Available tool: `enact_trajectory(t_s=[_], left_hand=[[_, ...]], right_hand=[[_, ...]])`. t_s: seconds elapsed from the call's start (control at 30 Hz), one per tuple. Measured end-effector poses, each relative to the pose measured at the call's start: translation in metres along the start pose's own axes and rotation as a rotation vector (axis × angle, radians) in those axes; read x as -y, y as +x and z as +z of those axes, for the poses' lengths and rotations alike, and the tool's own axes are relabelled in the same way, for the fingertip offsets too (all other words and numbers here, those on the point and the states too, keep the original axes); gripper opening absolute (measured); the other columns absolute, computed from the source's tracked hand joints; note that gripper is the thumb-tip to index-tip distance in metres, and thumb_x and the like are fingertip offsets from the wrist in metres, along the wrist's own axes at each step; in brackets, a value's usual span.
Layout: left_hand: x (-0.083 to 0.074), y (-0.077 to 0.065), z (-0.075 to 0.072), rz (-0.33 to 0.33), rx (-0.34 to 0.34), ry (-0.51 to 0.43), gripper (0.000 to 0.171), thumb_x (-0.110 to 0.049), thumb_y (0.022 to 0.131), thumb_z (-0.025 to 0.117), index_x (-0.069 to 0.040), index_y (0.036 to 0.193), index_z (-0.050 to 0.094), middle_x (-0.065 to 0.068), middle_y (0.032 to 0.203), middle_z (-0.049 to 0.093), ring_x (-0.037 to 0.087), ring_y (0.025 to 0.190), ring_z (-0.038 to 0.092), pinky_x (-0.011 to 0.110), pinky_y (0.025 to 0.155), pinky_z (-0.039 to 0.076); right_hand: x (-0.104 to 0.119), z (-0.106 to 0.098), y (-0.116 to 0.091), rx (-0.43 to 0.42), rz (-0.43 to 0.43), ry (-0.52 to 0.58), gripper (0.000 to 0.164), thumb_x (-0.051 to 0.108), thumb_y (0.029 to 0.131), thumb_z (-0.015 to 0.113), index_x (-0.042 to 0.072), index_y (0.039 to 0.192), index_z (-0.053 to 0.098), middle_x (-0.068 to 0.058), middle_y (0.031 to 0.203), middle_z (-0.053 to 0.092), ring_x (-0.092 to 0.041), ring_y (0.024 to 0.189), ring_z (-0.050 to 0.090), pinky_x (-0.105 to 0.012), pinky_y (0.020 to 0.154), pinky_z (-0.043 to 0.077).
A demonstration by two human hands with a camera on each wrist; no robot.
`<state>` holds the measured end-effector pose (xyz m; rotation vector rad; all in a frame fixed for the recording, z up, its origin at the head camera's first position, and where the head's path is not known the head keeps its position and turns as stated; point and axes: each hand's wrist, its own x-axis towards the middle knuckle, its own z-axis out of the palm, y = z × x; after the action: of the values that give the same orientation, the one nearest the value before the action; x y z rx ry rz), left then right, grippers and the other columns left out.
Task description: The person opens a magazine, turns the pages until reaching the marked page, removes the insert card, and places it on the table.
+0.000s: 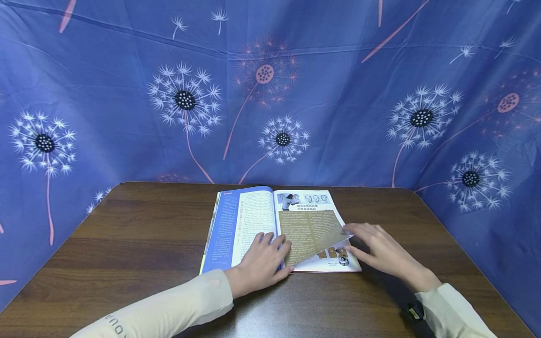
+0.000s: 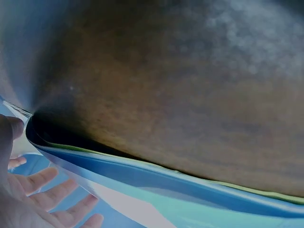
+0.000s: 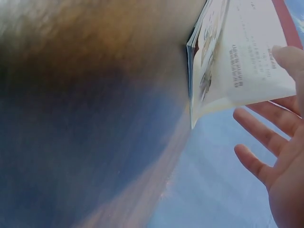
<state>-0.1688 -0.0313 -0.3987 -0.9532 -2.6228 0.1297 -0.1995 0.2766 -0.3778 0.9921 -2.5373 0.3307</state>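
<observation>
An open magazine (image 1: 255,206) lies on the table in the head view, with blue and white on its left side. My left hand (image 1: 262,263) rests, fingers spread, across the lower part near the spine; the left wrist view catches its fingers beside the magazine's bottom edge (image 2: 156,166). At the lower right, my right hand (image 1: 382,251) pinches the corner of a page (image 1: 308,230) with a brown text block. That page is lifted and slants up, baring part of the sheet beneath. In the right wrist view the thumb lies over the raised page (image 3: 251,66), other fingers behind it.
The dark wooden table (image 1: 148,234) extends around the magazine on all sides. A blue cloth (image 1: 338,117) with dandelion prints hangs behind the table and along its sides. A small dark object (image 1: 414,311) shows at the right wrist by the sleeve.
</observation>
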Motion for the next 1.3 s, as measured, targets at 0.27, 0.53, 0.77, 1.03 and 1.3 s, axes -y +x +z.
enact_trajectory(t_s=[0.27,0.53,0.77,1.03,1.3], left_hand=[[0.0,-0.001,-0.001,-0.002,-0.016,0.002,0.05,-0.052,0.088,0.044,-0.016,0.122,0.05,0.004,0.123,0.056,0.025,0.109,0.055,0.043,0.09,0.042],[0.001,-0.001,-0.001,0.006,-0.057,0.009,0.055,-0.048,0.087,0.048,-0.015,0.131,0.042,0.006,0.131,0.05,0.025,0.115,0.05,0.04,0.091,0.043],[0.001,0.0,-0.001,0.004,-0.095,0.013,0.067,-0.047,0.084,0.052,-0.013,0.139,0.032,0.01,0.141,0.038,0.028,0.125,0.04,0.04,0.096,0.039],[0.002,0.002,-0.004,0.01,-0.121,0.013,0.086,-0.05,0.08,0.058,-0.011,0.146,0.017,0.014,0.15,0.021,0.031,0.134,0.028,0.041,0.103,0.033],[0.003,0.002,-0.004,0.023,-0.137,0.011,0.086,-0.048,0.079,0.06,-0.013,0.146,0.017,0.016,0.152,0.012,0.032,0.138,0.02,0.041,0.108,0.027]], right_hand=[[0.0,-0.002,0.0,-0.023,0.057,-0.003,0.062,0.023,0.076,0.072,0.003,0.129,0.048,-0.011,0.125,0.055,-0.024,0.109,0.053,-0.045,0.084,0.042],[0.0,-0.001,-0.001,-0.01,0.065,-0.004,0.064,0.025,0.075,0.073,0.004,0.13,0.047,-0.01,0.126,0.054,-0.023,0.109,0.052,-0.046,0.083,0.043],[0.002,0.001,-0.002,0.063,0.09,-0.003,0.063,0.032,0.077,0.071,0.005,0.129,0.048,-0.01,0.124,0.056,-0.024,0.11,0.053,-0.047,0.083,0.044],[0.004,0.006,-0.004,0.133,0.06,0.018,0.057,0.033,0.078,0.069,0.007,0.126,0.051,-0.007,0.123,0.057,-0.023,0.109,0.054,-0.047,0.083,0.044],[0.004,0.008,-0.008,0.203,0.051,0.042,0.059,0.035,0.076,0.071,0.007,0.124,0.053,-0.006,0.121,0.058,-0.022,0.11,0.054,-0.047,0.085,0.044]])
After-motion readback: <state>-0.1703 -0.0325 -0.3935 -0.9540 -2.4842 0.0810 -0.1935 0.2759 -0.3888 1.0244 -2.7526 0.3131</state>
